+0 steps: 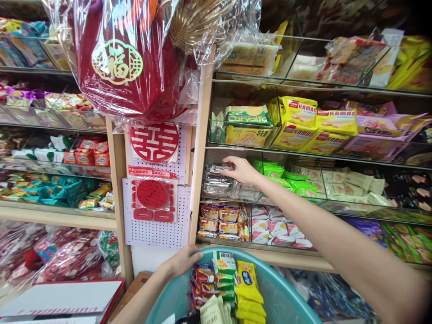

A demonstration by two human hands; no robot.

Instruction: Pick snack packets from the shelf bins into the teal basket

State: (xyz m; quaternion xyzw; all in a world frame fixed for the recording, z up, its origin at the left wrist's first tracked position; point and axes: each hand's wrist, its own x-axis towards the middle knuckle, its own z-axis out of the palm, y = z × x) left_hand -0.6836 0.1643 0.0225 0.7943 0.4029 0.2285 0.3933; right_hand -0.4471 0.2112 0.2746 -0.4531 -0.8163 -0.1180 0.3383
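Right hand clamped on foil packet on far middle shelf, left hand gripping near basket rim; packet probably light, crinkly, slippery, so pinch by its edge.

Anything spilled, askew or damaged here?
Nothing stands out. The dark packets under the right hand lie stacked on their shelf, and the snacks sit inside the basket that the left hand holds by its rim.
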